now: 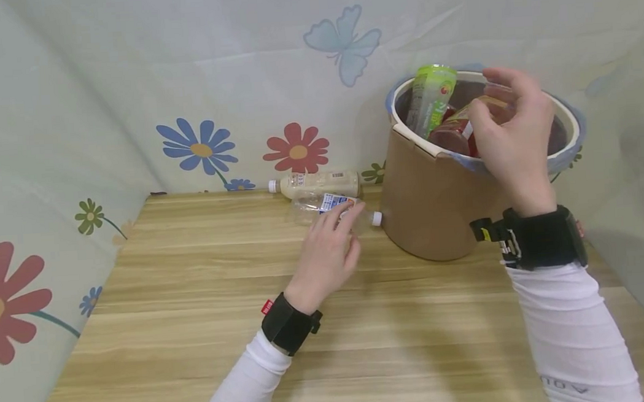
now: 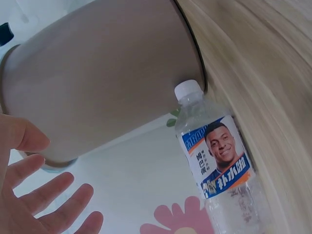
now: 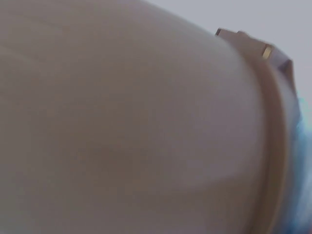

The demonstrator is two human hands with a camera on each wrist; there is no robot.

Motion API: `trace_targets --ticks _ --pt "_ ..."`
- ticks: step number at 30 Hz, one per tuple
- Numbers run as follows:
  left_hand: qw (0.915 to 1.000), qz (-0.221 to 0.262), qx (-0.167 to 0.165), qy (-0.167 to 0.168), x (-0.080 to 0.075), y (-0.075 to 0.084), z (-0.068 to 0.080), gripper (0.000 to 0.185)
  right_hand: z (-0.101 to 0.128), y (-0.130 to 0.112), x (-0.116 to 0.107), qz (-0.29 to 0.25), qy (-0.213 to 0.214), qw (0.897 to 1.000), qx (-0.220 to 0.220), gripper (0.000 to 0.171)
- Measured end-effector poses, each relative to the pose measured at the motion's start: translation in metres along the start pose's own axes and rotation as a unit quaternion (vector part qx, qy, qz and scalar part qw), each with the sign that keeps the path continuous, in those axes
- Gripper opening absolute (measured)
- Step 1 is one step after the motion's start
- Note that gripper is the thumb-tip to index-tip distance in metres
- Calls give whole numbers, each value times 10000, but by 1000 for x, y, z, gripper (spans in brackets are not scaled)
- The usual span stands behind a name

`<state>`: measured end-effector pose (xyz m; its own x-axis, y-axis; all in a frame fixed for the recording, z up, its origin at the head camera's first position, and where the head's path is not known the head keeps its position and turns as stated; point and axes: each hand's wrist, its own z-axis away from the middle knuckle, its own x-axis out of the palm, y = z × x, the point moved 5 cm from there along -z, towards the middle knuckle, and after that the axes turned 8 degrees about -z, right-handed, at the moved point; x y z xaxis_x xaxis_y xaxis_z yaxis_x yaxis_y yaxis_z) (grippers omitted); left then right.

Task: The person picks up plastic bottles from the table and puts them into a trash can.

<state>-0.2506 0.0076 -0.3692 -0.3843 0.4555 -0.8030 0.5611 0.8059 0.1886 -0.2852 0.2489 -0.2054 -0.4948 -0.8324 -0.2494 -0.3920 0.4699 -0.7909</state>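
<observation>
While the right hand (image 1: 511, 134) curls its fingers round a red-labelled plastic bottle (image 1: 458, 132) inside the tan cardboard bucket (image 1: 430, 210), beside a green-labelled bottle (image 1: 431, 98), the left hand (image 1: 330, 243) rests relaxed, fingers spread, over a clear blue-labelled water bottle (image 2: 219, 161) lying on the wooden table (image 1: 197, 331), cap against the bucket. A cream-coloured bottle (image 1: 318, 183) lies just behind.

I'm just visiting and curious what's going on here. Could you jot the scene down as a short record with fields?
Surface: wooden table
Container: brown bucket, upright, with a green bottle inside
Right hand: over the bucket's rim, gripping a red bottle
Left hand: open, fingers on a clear water bottle lying on its side, cap near the bucket
Behind it: a beige drink bottle, also lying down
Backdrop: flowered curtain
</observation>
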Motion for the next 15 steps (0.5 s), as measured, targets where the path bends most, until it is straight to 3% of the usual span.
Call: trace_targets --ticks 7,15 --pt "9998 -52 -193 37 -6 -16 -1 51 27 -10 11 -825 30 9937 -759 27" --pt "9994 -97 -336 38 -12 -39 1 47 73 -9 37 -1904 -342 9710 -1404 19"
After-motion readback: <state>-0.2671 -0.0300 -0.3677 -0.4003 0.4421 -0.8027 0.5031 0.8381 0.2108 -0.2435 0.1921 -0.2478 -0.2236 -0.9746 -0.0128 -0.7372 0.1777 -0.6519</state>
